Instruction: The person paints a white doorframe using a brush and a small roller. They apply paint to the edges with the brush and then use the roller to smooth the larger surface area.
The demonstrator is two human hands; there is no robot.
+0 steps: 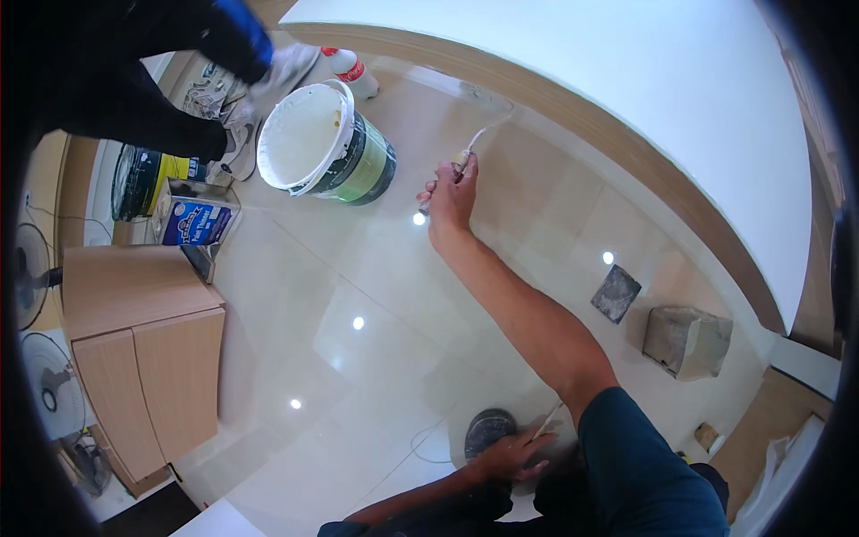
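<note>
My right arm reaches far forward over the glossy tiled floor. My right hand [454, 195] is closed round the end of a white cord [484, 133], with a pale yellowish piece showing above the fingers. From there the cord runs toward the white counter. Close to my body, my left hand [512, 457] is bent round a thin white cord [548, 419], its grip partly hidden. Beside that hand is a dark round-ended object [490, 433]; whether it is a shoe or a tool's pad I cannot tell. A large bucket [368, 164] with whitish contents stands left of my right hand.
A bottle [354, 75] stands behind the bucket. Leftward are a rectangular tin [196, 215], a wooden cabinet [148, 331] and fans [54, 385]. Another person's dark-clothed legs [165, 103] are far left. A square plate [616, 294] and plastic container [689, 344] lie right, below the counter [573, 45].
</note>
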